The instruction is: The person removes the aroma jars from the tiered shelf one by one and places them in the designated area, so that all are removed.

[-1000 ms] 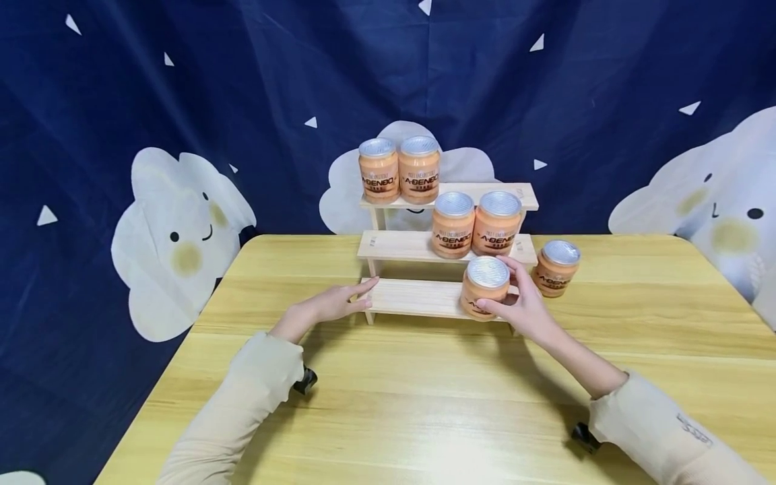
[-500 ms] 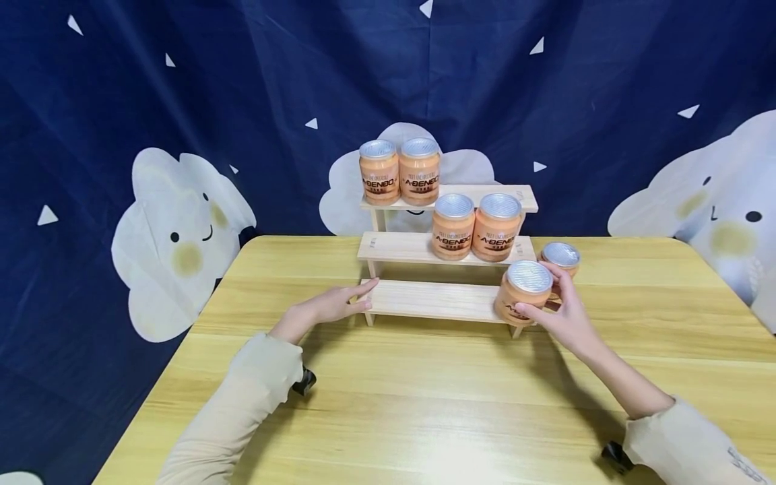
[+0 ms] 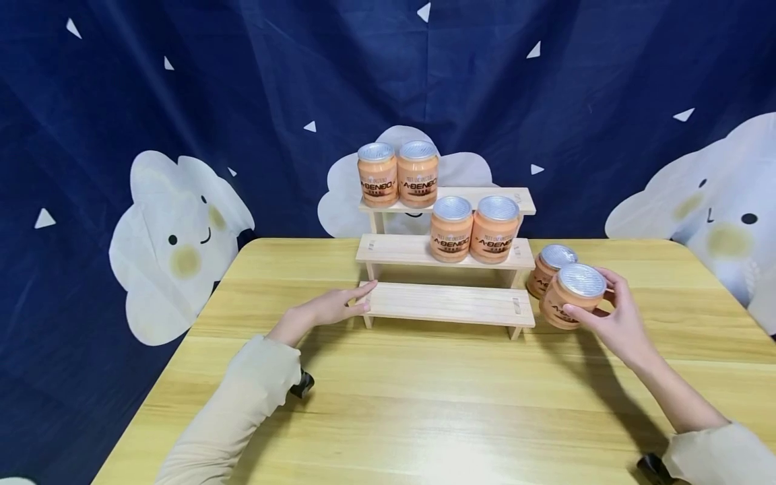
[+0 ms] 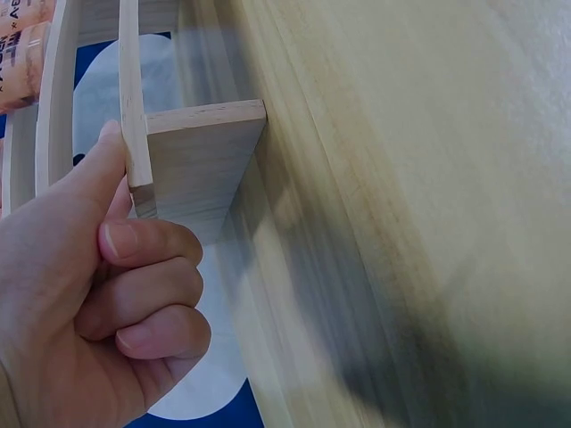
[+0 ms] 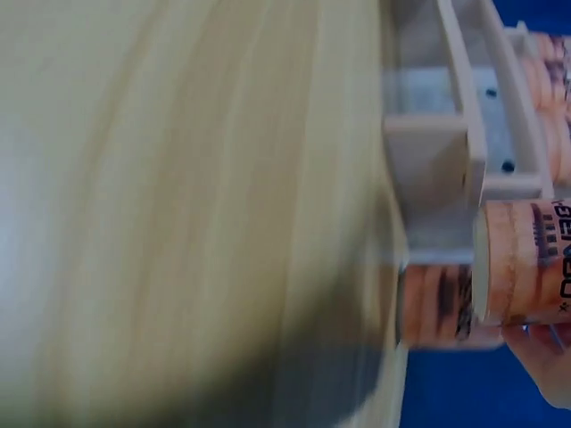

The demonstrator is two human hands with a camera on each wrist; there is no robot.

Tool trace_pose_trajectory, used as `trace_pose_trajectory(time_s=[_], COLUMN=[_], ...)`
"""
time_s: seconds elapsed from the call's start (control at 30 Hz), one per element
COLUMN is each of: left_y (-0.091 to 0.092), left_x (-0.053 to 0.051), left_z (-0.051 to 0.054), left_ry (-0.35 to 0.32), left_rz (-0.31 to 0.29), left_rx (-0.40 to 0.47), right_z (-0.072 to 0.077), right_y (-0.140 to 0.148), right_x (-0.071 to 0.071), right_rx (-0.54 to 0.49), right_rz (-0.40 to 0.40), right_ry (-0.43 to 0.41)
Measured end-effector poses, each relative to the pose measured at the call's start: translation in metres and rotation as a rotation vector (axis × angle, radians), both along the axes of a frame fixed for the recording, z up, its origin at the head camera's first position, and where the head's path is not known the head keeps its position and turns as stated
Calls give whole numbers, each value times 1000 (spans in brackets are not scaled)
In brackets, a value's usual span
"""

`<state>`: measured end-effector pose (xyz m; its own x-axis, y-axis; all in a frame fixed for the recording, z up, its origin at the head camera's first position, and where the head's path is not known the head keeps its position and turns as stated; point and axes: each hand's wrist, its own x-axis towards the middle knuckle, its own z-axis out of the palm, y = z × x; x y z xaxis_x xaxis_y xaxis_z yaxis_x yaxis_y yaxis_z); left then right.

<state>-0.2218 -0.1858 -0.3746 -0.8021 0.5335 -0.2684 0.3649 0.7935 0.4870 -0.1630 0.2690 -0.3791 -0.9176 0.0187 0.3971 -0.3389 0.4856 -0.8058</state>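
Observation:
My right hand [image 3: 627, 330] grips a jar [image 3: 567, 300] with orange contents and a silver lid, right of the three-step wooden stand [image 3: 445, 303]. The jar appears raised off the table and partly overlaps a second jar [image 3: 541, 272] standing behind it. In the right wrist view the held jar [image 5: 528, 267] shows its base edge near the stand's end. At the stand's left end, my left hand [image 3: 327, 308] pinches the lowest shelf; the left wrist view shows the thumb against one face of the board and curled fingers [image 4: 147, 290] at its other side.
Two jars [image 3: 397, 176] stand at the left of the top shelf. Another two [image 3: 473, 232] occupy the right of the middle shelf. The wooden table [image 3: 388, 397] reaches back to a dark blue curtain [image 3: 273, 81] with cloud prints.
My right hand has carried the jar off the lowest shelf, rightward to beside the stand, in front of the standing jar. My left hand has stayed at the shelf end.

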Motion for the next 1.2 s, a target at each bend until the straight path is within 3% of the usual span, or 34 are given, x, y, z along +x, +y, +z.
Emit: trace_pose_trajectory(time_s=[0.4, 0.63, 0.93, 1.2], left_y=[1, 0, 0, 1], left_x=[0, 1, 0, 2], left_z=[1, 1, 1, 2], left_ry=[-7, -1, -16, -1], left_rz=[-2, 1, 14, -7], left_rx=[6, 1, 3, 2], right_z=[-14, -23, -19, -12], right_y=[45, 57, 63, 71], right_x=[-9, -21, -38, -51], right_rx=[150, 162, 186, 183], right_rz=[-81, -77, -56, -6], right_ry=[-73, -94, -128, -237])
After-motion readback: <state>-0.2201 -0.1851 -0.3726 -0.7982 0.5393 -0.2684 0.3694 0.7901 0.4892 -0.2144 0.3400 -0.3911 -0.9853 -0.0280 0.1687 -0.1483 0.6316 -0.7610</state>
